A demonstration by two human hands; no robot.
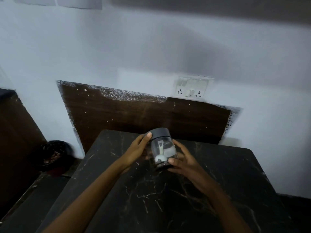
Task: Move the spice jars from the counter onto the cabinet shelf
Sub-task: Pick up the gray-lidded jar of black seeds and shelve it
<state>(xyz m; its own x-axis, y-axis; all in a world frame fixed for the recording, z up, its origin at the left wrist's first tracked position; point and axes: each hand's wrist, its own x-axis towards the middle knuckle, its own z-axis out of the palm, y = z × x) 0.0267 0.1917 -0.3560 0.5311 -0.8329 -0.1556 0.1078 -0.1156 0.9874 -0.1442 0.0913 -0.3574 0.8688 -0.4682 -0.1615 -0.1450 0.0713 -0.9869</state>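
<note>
Black marble counter (168,207), thin white veins across its dark surface

The left forearm (94,187) and right forearm (217,199) are bare along their whole visible length. The left grip (136,148) and right grip (185,163) have slim fingers with short, trimmed nails.

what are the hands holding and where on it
Both hands hold one clear spice jar: the left hand grips its upper side, thumb at the dark lid; the right hand grips its lower body near the base.
</note>
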